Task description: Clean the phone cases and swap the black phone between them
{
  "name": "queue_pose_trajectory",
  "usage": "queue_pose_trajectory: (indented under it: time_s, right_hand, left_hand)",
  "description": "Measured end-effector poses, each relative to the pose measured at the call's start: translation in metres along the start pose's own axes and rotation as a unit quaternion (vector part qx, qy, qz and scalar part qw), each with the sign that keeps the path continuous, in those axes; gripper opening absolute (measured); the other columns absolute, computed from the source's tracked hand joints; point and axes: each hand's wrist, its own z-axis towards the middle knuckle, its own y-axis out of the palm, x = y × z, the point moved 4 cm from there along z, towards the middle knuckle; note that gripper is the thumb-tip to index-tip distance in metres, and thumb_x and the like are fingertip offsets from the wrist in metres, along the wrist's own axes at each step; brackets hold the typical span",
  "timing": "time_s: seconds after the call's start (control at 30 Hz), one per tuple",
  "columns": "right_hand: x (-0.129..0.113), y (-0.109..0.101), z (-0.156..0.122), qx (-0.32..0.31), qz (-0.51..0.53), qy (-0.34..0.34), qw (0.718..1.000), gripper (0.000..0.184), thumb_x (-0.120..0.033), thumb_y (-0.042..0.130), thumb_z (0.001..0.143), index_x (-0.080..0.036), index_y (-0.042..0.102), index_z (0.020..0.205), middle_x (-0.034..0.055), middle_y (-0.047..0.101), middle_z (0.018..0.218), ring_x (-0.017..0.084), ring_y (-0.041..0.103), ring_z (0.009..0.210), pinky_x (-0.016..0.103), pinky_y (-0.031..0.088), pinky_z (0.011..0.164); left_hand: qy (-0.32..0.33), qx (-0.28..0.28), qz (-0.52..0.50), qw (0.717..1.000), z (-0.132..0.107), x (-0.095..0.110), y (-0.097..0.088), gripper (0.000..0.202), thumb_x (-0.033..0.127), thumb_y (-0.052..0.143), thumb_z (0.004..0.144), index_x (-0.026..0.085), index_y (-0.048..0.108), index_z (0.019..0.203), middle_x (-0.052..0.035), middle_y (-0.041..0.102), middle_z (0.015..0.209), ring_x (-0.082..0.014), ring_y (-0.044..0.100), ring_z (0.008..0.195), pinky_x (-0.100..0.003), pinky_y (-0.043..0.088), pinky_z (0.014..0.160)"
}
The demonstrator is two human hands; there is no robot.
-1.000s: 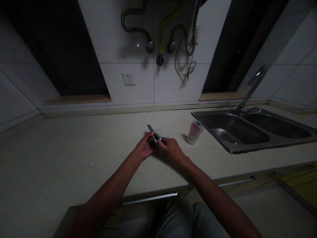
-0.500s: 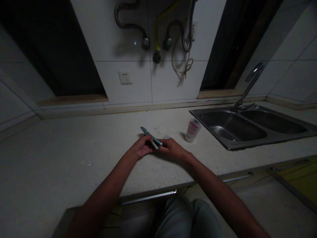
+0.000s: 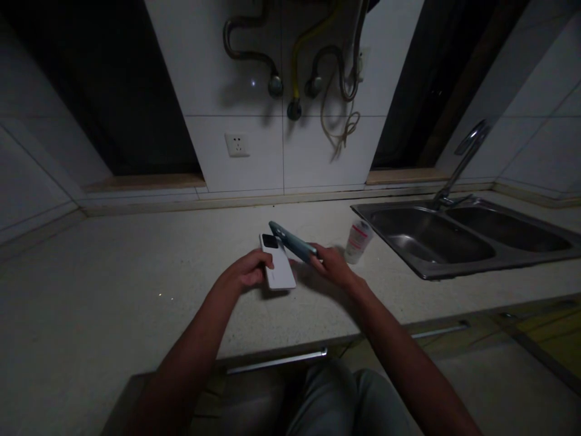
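My left hand (image 3: 254, 268) is closed on a white smartphone (image 3: 280, 270), with the thumb across its back. The phone's dark camera block (image 3: 270, 241) faces up at the far end. My right hand (image 3: 330, 264) grips the near end of a teal phone case (image 3: 294, 241), tilted up on its edge above the phone's right side. Dark spots show near the case's far end; its inner side is hidden. Both things are held just over the pale countertop (image 3: 218, 236). To the right of my right hand stands a clear plastic cup (image 3: 358, 242) with pink print.
A steel double sink (image 3: 424, 272) with a curved tap (image 3: 463, 154) is set into the counter at the right. Pipes (image 3: 249, 56) and a wall socket (image 3: 236, 145) are on the tiled wall. A drawer handle (image 3: 276, 361) runs below the counter's front edge.
The white phone and teal case, stacked close together before, have come apart at the near end. My left hand has turned the phone's back up, and my right hand has lifted the case rightward.
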Motion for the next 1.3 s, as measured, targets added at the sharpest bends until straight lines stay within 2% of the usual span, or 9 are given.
queue_pose_trajectory:
  time_s: [0.13, 0.23, 0.33, 0.4, 0.53, 0.8, 1.1, 1.2, 1.3]
  right_hand:
    - [0.023, -0.012, 0.004, 0.179, 0.158, 0.105, 0.965, 0.031, -0.039, 0.042, 0.089, -0.017, 0.062, 0.099, 0.0038, 0.063, 0.078, 0.019, 0.058, 0.072, 0.029, 0.048, 0.062]
    - [0.033, -0.003, 0.007, 0.210, 0.325, 0.182, 0.904, 0.032, -0.047, 0.044, 0.086, -0.019, 0.056, 0.098, 0.0028, 0.059, 0.084, 0.019, 0.057, 0.073, 0.029, 0.053, 0.056]
    - [0.036, 0.011, 0.009, 0.186, 0.420, 0.240, 0.855, 0.038, -0.045, 0.052, 0.080, -0.021, 0.051, 0.110, 0.0041, 0.059, 0.093, 0.019, 0.061, 0.075, 0.031, 0.057, 0.057]
    - [0.038, 0.018, 0.008, 0.187, 0.425, 0.265, 0.845, 0.053, -0.041, 0.057, 0.076, -0.022, 0.045, 0.124, 0.0048, 0.059, 0.098, 0.019, 0.063, 0.076, 0.033, 0.059, 0.059]
    - [0.039, 0.027, 0.006, 0.169, 0.333, 0.242, 0.896, 0.062, -0.042, 0.062, 0.074, -0.023, 0.046, 0.130, 0.0074, 0.060, 0.108, 0.019, 0.064, 0.080, 0.033, 0.058, 0.062]
    - [0.013, 0.025, 0.002, 0.069, 0.060, 0.150, 0.984, 0.031, -0.037, 0.057, 0.087, -0.015, 0.070, 0.105, 0.0053, 0.070, 0.078, 0.017, 0.063, 0.070, 0.029, 0.048, 0.067]
    - [0.012, 0.008, 0.000, 0.058, -0.126, 0.178, 0.974, 0.034, -0.034, 0.051, 0.094, -0.016, 0.071, 0.113, 0.0148, 0.074, 0.103, 0.025, 0.067, 0.090, 0.032, 0.045, 0.074]
    - [0.018, 0.009, -0.002, 0.008, -0.163, 0.192, 0.968, 0.042, -0.039, 0.061, 0.089, -0.012, 0.069, 0.120, 0.0197, 0.071, 0.109, 0.029, 0.066, 0.095, 0.034, 0.045, 0.075]
    - [0.021, 0.013, -0.002, -0.048, -0.182, 0.180, 0.965, 0.032, -0.038, 0.062, 0.088, -0.014, 0.075, 0.105, 0.0193, 0.071, 0.106, 0.028, 0.066, 0.091, 0.032, 0.043, 0.070]
  left_hand:
    - [0.035, 0.031, -0.004, 0.999, -0.002, 0.011, -0.007, 0.042, 0.025, 0.063, 0.058, 0.017, 0.059, 0.099, -0.0128, 0.068, 0.080, -0.0337, 0.070, 0.078, -0.052, 0.055, 0.074]
    - [0.093, 0.163, 0.075, 0.979, 0.003, 0.019, -0.021, 0.043, 0.049, 0.060, 0.071, 0.019, 0.058, 0.102, -0.0109, 0.065, 0.078, -0.0304, 0.068, 0.074, -0.046, 0.055, 0.071]
    - [0.167, 0.349, 0.295, 0.874, 0.000, 0.027, -0.034, 0.065, 0.053, 0.067, 0.070, 0.021, 0.052, 0.124, -0.0170, 0.067, 0.104, -0.0363, 0.066, 0.101, -0.046, 0.051, 0.085]
    - [0.160, 0.408, 0.427, 0.791, -0.002, 0.026, -0.037, 0.081, 0.052, 0.071, 0.068, 0.019, 0.044, 0.137, -0.0240, 0.061, 0.123, -0.0426, 0.059, 0.116, -0.050, 0.045, 0.094]
    - [0.103, 0.413, 0.549, 0.719, -0.002, 0.017, -0.040, 0.082, 0.059, 0.066, 0.071, 0.014, 0.046, 0.136, -0.0313, 0.055, 0.128, -0.0483, 0.058, 0.116, -0.055, 0.043, 0.094]
    - [0.066, 0.411, 0.594, 0.688, 0.002, 0.013, -0.049, 0.075, 0.067, 0.060, 0.072, 0.014, 0.054, 0.124, -0.0320, 0.055, 0.125, -0.0477, 0.058, 0.115, -0.055, 0.044, 0.092]
    - [0.032, 0.396, 0.653, 0.645, 0.006, 0.012, -0.051, 0.074, 0.059, 0.057, 0.078, 0.008, 0.051, 0.130, -0.0329, 0.053, 0.127, -0.0432, 0.059, 0.115, -0.048, 0.046, 0.091]
    - [0.034, 0.393, 0.666, 0.633, 0.006, 0.011, -0.050, 0.076, 0.060, 0.057, 0.080, 0.002, 0.051, 0.130, -0.0352, 0.052, 0.128, -0.0427, 0.057, 0.117, -0.046, 0.044, 0.095]
    - [0.055, 0.394, 0.685, 0.610, 0.006, 0.011, -0.048, 0.073, 0.060, 0.057, 0.081, 0.002, 0.056, 0.124, -0.0343, 0.055, 0.124, -0.0429, 0.054, 0.119, -0.046, 0.043, 0.097]
